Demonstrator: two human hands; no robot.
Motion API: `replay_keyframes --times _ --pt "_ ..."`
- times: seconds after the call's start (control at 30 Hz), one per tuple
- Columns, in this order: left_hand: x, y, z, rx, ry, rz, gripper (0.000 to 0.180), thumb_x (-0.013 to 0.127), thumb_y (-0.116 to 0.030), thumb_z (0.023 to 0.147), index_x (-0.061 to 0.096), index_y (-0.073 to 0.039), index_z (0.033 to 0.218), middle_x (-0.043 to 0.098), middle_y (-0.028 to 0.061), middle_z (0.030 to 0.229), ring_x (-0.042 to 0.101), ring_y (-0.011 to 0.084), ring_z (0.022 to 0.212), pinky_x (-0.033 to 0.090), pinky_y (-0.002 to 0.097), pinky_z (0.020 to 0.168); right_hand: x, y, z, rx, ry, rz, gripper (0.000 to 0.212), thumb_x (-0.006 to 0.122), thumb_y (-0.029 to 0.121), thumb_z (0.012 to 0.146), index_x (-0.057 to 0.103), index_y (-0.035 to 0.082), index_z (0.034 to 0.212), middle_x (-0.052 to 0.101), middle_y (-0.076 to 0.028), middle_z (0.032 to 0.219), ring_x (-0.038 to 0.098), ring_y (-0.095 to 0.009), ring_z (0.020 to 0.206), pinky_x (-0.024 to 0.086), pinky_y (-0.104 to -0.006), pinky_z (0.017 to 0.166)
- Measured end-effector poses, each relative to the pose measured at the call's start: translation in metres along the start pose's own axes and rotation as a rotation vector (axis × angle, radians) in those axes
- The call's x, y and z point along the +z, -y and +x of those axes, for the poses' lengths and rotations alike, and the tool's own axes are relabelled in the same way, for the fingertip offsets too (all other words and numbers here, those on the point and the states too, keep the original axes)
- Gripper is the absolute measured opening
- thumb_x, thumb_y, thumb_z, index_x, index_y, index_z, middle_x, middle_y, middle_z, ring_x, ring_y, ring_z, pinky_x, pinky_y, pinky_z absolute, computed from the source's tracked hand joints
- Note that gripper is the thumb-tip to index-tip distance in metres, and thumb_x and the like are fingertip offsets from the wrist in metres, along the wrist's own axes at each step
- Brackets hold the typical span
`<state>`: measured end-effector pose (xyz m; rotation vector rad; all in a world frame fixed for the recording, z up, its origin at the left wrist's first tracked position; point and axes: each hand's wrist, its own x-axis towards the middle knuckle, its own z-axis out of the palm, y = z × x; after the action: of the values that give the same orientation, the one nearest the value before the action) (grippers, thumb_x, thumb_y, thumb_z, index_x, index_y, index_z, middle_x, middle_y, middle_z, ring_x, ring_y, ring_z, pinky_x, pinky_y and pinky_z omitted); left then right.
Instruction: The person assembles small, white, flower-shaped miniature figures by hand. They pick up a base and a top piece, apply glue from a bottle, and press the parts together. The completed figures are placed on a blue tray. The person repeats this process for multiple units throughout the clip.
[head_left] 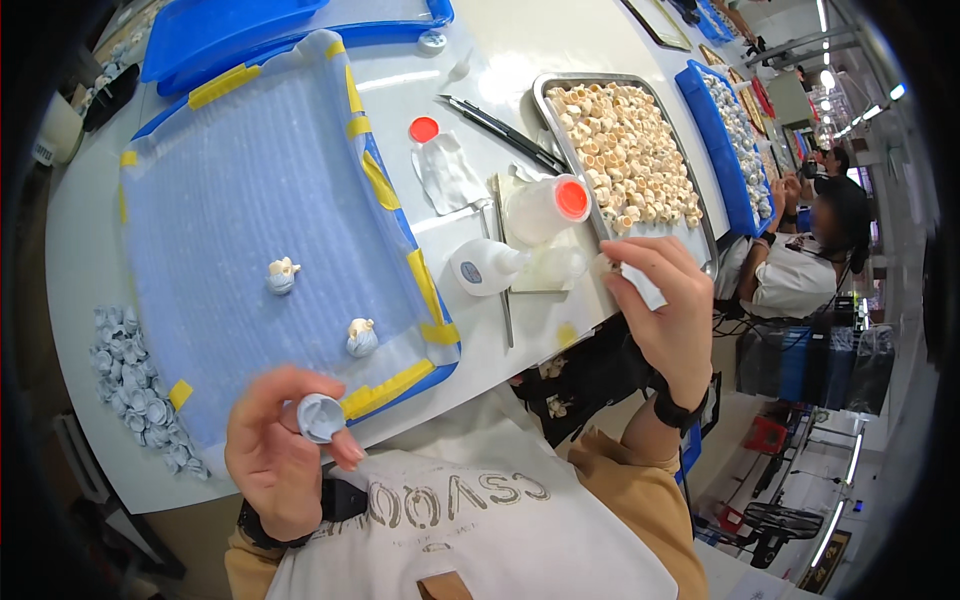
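Taking up the space ahead of the left hand is a lined blue tray with two blue-and-cream pieces, then a metal tray of cream bits beyond the right hand, pale bottles kinda in the way between them. Left's loosely curled around a pale blue cup; right's pinched nearly closed on a white scrap.
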<state>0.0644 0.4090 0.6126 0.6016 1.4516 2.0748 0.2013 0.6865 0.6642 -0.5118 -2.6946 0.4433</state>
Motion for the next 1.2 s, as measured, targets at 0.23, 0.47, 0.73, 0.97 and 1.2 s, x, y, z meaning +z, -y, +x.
replay_keyframes --times 0.23,0.47,0.73,0.97,1.2 --pt "0.002 -0.006 0.002 -0.09 -0.032 0.024 0.045 0.057 -0.031 0.088 0.048 0.005 0.114 0.055 0.0168 0.102 0.057 0.0121 0.064 0.045 0.0212 0.049 0.009 -0.011 0.006 -0.045 0.124 0.034 0.022 0.068 -0.004 0.067 0.063 0.002 0.088 0.062 -0.008 0.084 0.055 -0.026 0.078 0.046 -0.0344 0.068" --pt "0.001 -0.005 0.003 -0.094 0.006 0.026 0.042 0.058 -0.031 0.088 0.05 0.004 0.11 0.055 0.016 0.102 0.057 0.0139 0.07 0.045 0.0226 0.055 0.014 -0.012 0.006 -0.012 0.06 0.033 0.022 0.07 -0.002 0.066 0.063 0.002 0.086 0.061 -0.008 0.081 0.055 -0.026 0.076 0.045 -0.0337 0.067" --pt "0.001 0.002 0.005 -0.076 -0.063 -0.032 0.037 0.059 -0.02 0.087 0.045 0.003 0.112 0.053 0.0177 0.107 0.058 0.017 0.08 0.05 0.0268 0.064 0.015 -0.012 0.006 -0.033 0.05 0.018 0.022 0.07 -0.001 0.065 0.063 0.002 0.086 0.06 -0.008 0.079 0.055 -0.027 0.074 0.045 -0.0344 0.066" --pt "0.0 -0.003 0.004 -0.153 -0.027 -0.035 0.036 0.058 -0.018 0.087 0.046 0.003 0.113 0.055 0.0166 0.107 0.059 0.0153 0.079 0.05 0.0258 0.066 0.015 -0.015 -0.006 -0.007 -0.008 0.015 0.023 0.071 -0.001 0.064 0.063 0.002 0.085 0.062 -0.009 0.081 0.055 -0.026 0.074 0.045 -0.0334 0.065" --pt "0.006 -0.004 0.003 -0.141 -0.068 0.011 0.039 0.059 -0.022 0.086 0.045 0.003 0.113 0.055 0.0144 0.105 0.057 0.0133 0.08 0.047 0.0236 0.066 0.023 -0.018 -0.018 0.023 -0.102 0.062 0.024 0.071 -0.002 0.064 0.063 0.002 0.086 0.064 -0.009 0.083 0.056 -0.027 0.073 0.045 -0.0331 0.063"
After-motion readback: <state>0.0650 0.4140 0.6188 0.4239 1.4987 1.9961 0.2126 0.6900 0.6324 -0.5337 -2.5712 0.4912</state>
